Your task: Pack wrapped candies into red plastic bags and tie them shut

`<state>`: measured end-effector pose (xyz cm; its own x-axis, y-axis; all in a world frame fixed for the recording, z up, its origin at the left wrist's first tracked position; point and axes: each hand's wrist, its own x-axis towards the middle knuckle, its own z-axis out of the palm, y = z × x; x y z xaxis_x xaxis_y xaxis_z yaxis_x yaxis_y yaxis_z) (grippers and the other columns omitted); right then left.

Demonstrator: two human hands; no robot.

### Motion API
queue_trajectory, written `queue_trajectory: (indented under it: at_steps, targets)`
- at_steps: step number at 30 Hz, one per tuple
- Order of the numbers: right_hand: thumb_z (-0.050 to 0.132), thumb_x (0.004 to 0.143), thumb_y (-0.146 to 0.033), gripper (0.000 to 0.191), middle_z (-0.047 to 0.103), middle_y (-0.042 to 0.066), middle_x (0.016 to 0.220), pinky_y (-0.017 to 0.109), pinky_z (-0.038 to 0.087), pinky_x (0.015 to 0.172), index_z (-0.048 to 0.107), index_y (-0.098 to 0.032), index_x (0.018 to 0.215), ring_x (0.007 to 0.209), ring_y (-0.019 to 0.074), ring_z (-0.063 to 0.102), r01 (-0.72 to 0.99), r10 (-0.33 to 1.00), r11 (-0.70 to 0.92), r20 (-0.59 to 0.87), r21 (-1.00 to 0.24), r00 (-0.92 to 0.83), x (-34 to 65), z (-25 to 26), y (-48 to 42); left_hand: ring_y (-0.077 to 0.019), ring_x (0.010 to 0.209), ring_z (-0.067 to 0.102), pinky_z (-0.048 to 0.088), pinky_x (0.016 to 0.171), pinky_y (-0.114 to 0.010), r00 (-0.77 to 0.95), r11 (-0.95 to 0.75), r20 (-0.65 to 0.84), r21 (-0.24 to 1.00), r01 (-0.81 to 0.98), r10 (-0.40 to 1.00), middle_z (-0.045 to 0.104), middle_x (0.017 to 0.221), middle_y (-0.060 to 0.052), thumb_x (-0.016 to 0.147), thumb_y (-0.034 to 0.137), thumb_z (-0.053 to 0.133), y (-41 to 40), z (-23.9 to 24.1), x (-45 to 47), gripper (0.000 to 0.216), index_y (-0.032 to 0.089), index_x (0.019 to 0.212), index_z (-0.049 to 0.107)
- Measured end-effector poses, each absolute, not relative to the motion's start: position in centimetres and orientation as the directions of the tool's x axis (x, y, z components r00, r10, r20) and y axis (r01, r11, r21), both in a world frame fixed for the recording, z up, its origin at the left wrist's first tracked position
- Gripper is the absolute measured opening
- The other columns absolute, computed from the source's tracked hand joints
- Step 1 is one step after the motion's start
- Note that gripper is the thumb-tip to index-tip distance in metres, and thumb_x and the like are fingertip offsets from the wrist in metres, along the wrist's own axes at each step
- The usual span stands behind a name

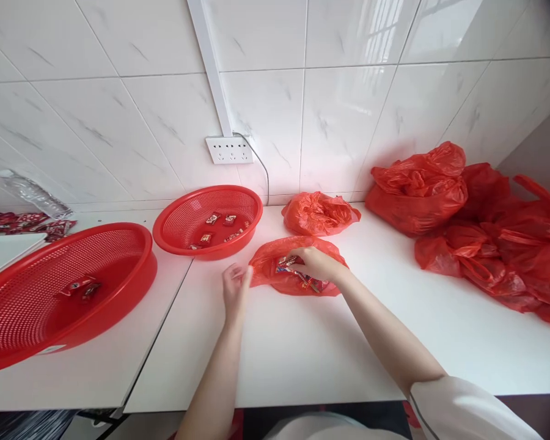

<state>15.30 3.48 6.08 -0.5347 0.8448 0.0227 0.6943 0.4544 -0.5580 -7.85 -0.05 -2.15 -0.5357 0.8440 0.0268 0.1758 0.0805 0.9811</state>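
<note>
The left hand [236,288] is pinching the open bag [266,258]; the right hand [317,263] is reaching among packets [308,281] inside, its grip unclear; their lettering is showing too small to read.

The left edge cuts off the nearer red basket [119,308], the right edge the piled bags [522,244]. The right hand [319,263] partly hides packets [318,285] in the open bag [264,256]; their print is too small to read.

Two hands [235,286] [315,263], two red baskets [36,287] [178,223], one bottle [35,194], one socket panel [230,150]; several red bags [417,198], exact count unclear.
</note>
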Motion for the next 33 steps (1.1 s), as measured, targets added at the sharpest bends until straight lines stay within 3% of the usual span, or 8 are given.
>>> queue_trajectory:
  at_steps: [3,7,11,17,20,25,28,33]
  targets:
    - [0.047,0.094,-0.014,0.035,0.063,0.009,0.121,0.024,0.047,0.075,0.058,-0.022,0.127,0.1,0.0199,0.064,0.823,0.908,0.368,-0.025,-0.432,-0.419,15.5,4.5,3.6,-0.021,0.086,0.063,0.047,0.079,-0.032,-0.382,0.138,-0.008,0.94,0.312,0.924,0.068,0.092,-0.007,0.064,0.044,0.074,-0.1,-2.3,-6.6,0.041,0.02,0.094,0.063]
    - [0.043,0.088,-0.003,0.056,0.052,0.02,0.133,0.03,0.049,0.072,0.043,-0.019,0.141,0.101,0.0261,0.065,0.929,0.971,0.195,-0.074,-0.314,-0.229,16.7,3.1,4.6,-0.0171,0.074,0.062,0.046,0.071,-0.027,-0.341,0.019,0.064,0.972,0.235,0.938,0.068,0.082,-0.004,0.072,0.045,0.068,0.5,-0.7,-7.2,0.033,0.018,0.09,0.062]
    - [0.042,0.084,0.001,0.063,0.053,0.018,0.132,0.029,0.049,0.073,0.041,-0.022,0.142,0.097,0.0234,0.066,0.941,0.983,0.151,-0.053,-0.302,-0.175,19.0,3.9,5.4,-0.0149,0.071,0.059,0.044,0.068,-0.024,-0.299,-0.078,0.182,0.942,0.327,0.937,0.067,0.081,-0.002,0.072,0.041,0.068,1.1,3.8,-6.9,0.029,0.019,0.091,0.065]
    - [0.045,0.091,-0.014,0.045,0.067,0.014,0.105,0.027,0.045,0.07,0.044,-0.015,0.136,0.087,0.0214,0.066,0.92,0.998,0.06,0.014,-0.388,-0.059,20.9,6.9,5.2,-0.0144,0.061,0.052,0.037,0.058,-0.024,-0.148,-0.105,0.252,0.769,0.63,0.956,0.057,0.062,0.002,0.076,0.042,0.062,1.8,11.4,-5.3,0.025,0.018,0.073,0.065]
    - [0.05,0.087,-0.018,0.036,0.069,0.007,0.088,0.026,0.044,0.065,0.054,-0.017,0.122,0.071,0.0182,0.064,0.848,0.998,0.057,0.059,-0.527,-0.03,20.7,7.6,4.6,-0.0128,0.056,0.046,0.033,0.053,-0.023,-0.131,-0.119,0.25,0.78,0.615,0.959,0.051,0.057,0.003,0.078,0.046,0.059,2.7,12.5,-4.9,0.031,0.017,0.067,0.061]
    - [0.044,0.091,-0.023,0.033,0.068,0.003,0.091,0.026,0.047,0.067,0.054,-0.023,0.123,0.065,0.014,0.062,0.648,0.967,0.244,0.133,-0.722,-0.216,19.5,7.8,3.3,-0.0112,0.05,0.041,0.031,0.048,-0.023,-0.119,-0.109,0.2,0.842,0.529,0.972,0.044,0.052,0.004,0.078,0.048,0.059,3.8,11.9,-4.8,0.036,0.019,0.059,0.052]
    - [0.047,0.092,-0.025,0.047,0.062,0.008,0.121,0.029,0.05,0.079,0.042,-0.026,0.139,0.089,0.0163,0.066,0.603,0.937,0.314,0.136,-0.733,-0.322,18.9,8.1,2.8,-0.0117,0.046,0.043,0.035,0.044,-0.023,-0.091,-0.07,0.128,0.876,0.477,0.988,0.044,0.051,0.004,0.077,0.049,0.059,3.7,12.1,-5.2,0.035,0.019,0.06,0.053]
    - [0.049,0.093,-0.037,0.054,0.036,0.017,0.149,0.041,0.045,0.096,0.038,-0.019,0.142,0.13,0.0295,0.046,0.847,0.979,0.201,0.12,-0.492,-0.163,19.3,9.2,1.8,-0.0161,0.054,0.056,0.046,0.049,-0.026,-0.033,-0.015,0.039,0.845,0.535,0.999,0.058,0.06,0.0,0.076,0.05,0.06,2.7,13.4,-6.4,0.032,0.019,0.066,0.058]
